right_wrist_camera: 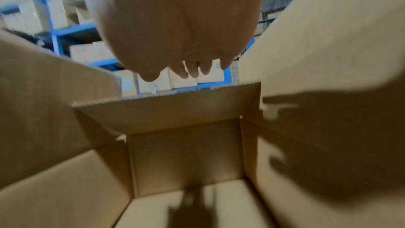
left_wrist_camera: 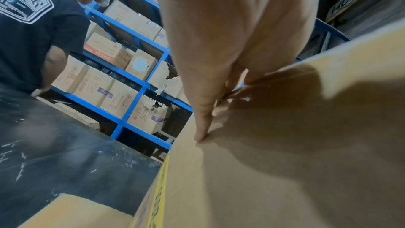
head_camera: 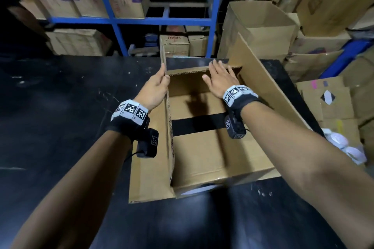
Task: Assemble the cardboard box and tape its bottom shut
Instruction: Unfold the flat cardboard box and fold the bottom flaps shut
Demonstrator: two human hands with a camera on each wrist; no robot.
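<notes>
While the cardboard box [head_camera: 202, 147] stands open-topped on the dark desk [head_camera: 60, 117] at frame centre, the left hand [head_camera: 156, 89] lays straight fingers [left_wrist_camera: 203, 119] flat against its left flap; the right hand [head_camera: 219, 82] hovers over the far flap, fingers [right_wrist_camera: 184, 70] relaxed, holding nothing

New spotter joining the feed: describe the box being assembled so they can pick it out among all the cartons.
On the black table before the blue shelving, it is the open cardboard box under both arms, with the left hand on its left flap. Unlike the stacked cartons, its flaps stand open and a dark gap crosses its floor.
</notes>
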